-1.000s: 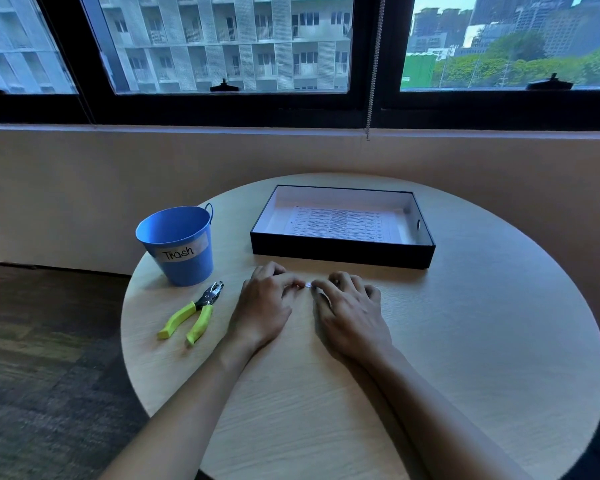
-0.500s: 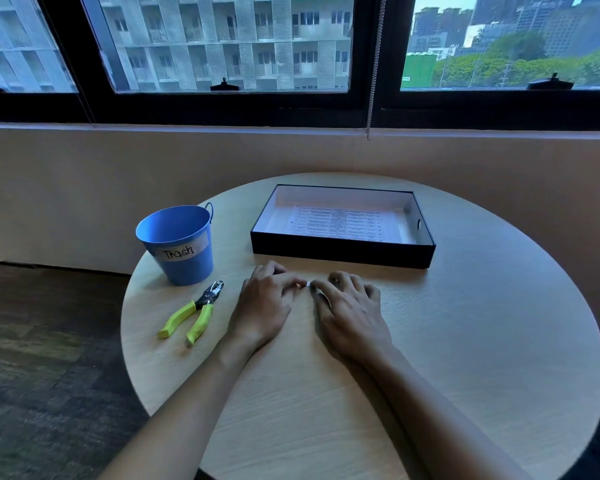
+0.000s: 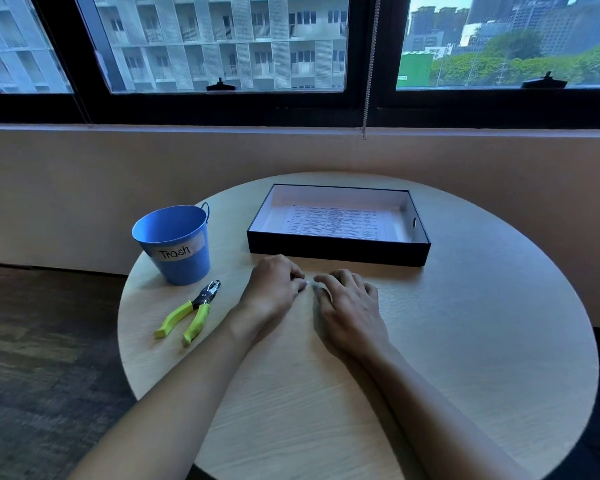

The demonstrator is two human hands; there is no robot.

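Both my hands lie palm down on the round wooden table, just in front of the black tray. My left hand and my right hand have curled fingers, and their fingertips meet at a small pale bit on the tabletop. Thumb and forefinger of each hand seem to pinch it; it is too small to tell what it is. A hole punch with yellow-green handles lies to the left of my left hand.
A blue bucket labelled "Trash" stands at the table's left edge. A shallow black tray with a printed sheet inside sits at the back. Beyond the table are a wall and windows; dark floor lies to the left.
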